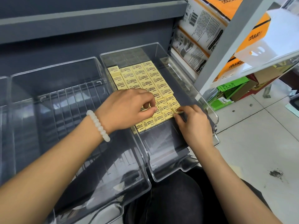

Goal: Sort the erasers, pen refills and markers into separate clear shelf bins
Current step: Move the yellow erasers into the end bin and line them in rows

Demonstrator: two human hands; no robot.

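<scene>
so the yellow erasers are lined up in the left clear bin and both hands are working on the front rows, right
Not quite. The yellow erasers lie in the right clear bin, not the left one; the left clear bin holds none that show. The head view makes this plain. The rest stands: the left hand and the right hand are both at the front rows.

Two hands are counted: a left hand (127, 109) and a right hand (192, 123). Two clear bins are seen in full, the left bin (53, 75) and the right bin (208, 109); the edge of a third (4, 110) is noted at far left. Yellow erasers (145, 78) are laid in four columns in the right bin; the exact total cannot be counted, part being covered by the hands. One white bead bracelet (98, 125) is recorded.
</scene>
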